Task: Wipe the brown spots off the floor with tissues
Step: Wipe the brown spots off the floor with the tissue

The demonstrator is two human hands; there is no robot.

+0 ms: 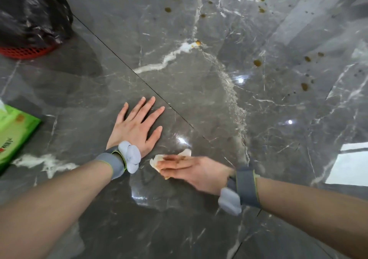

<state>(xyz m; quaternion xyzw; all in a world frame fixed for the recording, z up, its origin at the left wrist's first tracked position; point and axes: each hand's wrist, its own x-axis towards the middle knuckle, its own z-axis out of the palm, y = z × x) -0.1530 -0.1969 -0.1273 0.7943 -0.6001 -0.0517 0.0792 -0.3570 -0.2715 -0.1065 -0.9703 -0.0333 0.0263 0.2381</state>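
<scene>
My right hand point(191, 169) presses a crumpled white tissue point(169, 158), stained brown, flat against the grey marble floor point(179, 83) near the bottom centre. The hand is blurred by motion. My left hand point(137, 125) lies palm down on the floor with its fingers spread, just left of the tissue and holding nothing. Several brown spots mark the floor farther away: one point(257, 62) to the upper right, one point(304, 86) at the right, one point(167, 9) near the top.
A green tissue pack point(14, 131) lies at the left edge. A bin with a black bag point(29, 13) over a red mesh basket point(25, 52) stands at the top left. A dark tile joint point(139, 77) runs diagonally past my left hand.
</scene>
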